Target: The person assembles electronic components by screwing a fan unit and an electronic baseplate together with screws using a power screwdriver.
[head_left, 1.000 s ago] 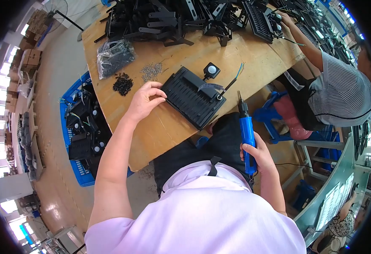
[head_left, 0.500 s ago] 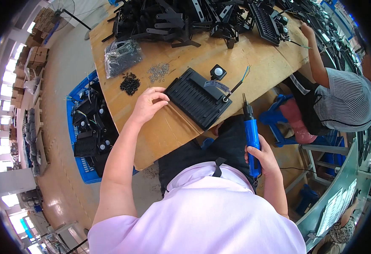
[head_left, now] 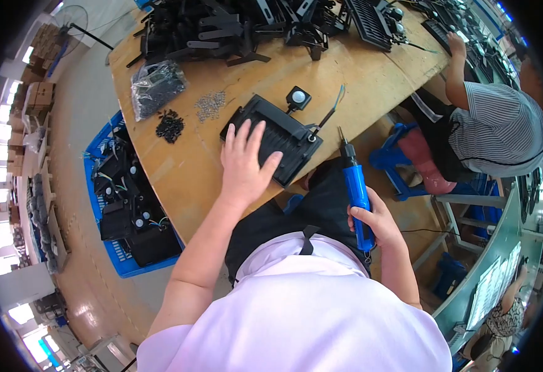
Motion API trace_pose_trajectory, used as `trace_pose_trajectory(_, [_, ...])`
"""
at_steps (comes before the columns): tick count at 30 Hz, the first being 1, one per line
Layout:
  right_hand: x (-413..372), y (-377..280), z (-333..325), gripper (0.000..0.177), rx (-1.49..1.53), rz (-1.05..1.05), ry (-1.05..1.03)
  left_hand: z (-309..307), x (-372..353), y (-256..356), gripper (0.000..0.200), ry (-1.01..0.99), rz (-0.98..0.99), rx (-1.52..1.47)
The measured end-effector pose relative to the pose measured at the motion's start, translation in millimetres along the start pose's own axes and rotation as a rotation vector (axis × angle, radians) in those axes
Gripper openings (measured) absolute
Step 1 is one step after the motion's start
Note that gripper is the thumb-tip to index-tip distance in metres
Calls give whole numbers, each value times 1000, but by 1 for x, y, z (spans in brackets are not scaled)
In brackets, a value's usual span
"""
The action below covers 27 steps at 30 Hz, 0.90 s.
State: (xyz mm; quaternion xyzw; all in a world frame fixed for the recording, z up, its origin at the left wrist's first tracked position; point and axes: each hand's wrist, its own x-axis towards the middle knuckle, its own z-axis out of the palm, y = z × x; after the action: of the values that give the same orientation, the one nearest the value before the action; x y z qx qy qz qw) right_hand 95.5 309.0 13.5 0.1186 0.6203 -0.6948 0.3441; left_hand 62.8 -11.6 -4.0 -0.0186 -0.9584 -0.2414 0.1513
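Note:
A black floodlight [head_left: 293,146] with a finned back lies on the wooden table [head_left: 203,149]. Its small motion sensor [head_left: 298,97] has a white dome, and a short cable [head_left: 330,116] sticks out beside it. My left hand [head_left: 244,160], fingers spread, is over the floodlight's left part and hides some of its fins. Down at the table's front edge, my right hand [head_left: 373,217] is wrapped round a blue electric screwdriver [head_left: 358,192], its bit pointing up and away from me. Left of the floodlight are a pile of black screws [head_left: 170,126] and a scatter of small silvery pieces [head_left: 210,105].
Black brackets [head_left: 222,31] are heaped along the back, near a clear bag of dark parts [head_left: 156,88]. A blue crate [head_left: 122,263] filled with floodlights stands on the floor at left. A co-worker in a striped shirt [head_left: 501,127] sits at right.
My left hand has gone from the floodlight's left corner, with fingers curled, to spread over its fins. The view has shifted a little; the screwdriver remains in my right hand.

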Motion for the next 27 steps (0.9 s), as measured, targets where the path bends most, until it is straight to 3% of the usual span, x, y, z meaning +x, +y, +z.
trace_pose_trajectory(8, [-2, 0, -2, 72, 12, 0, 4, 13, 25, -11, 64, -151, 89, 173])
trace_pose_trajectory(16, [2, 3, -4, 69, 8, -30, 5, 14, 33, -10, 62, -112, 127, 148])
trace_pose_trajectory(20, [6, 7, -5, 64, 24, -39, -30, -3, 28, -24, 56, 71, 74, -17])
trace_pose_trajectory(21, [6, 8, -6, 62, 29, -43, -26, -16, 33, -29, 46, 197, 74, -7])
trace_pose_trajectory(24, [4, 7, -4, 59, 43, -48, 5, -34, 39, -93, 22, 390, -97, 133])
trace_pose_trajectory(27, [3, 7, -4, 58, 36, -43, 14, -58, 52, -168, 15, 412, -246, 221])
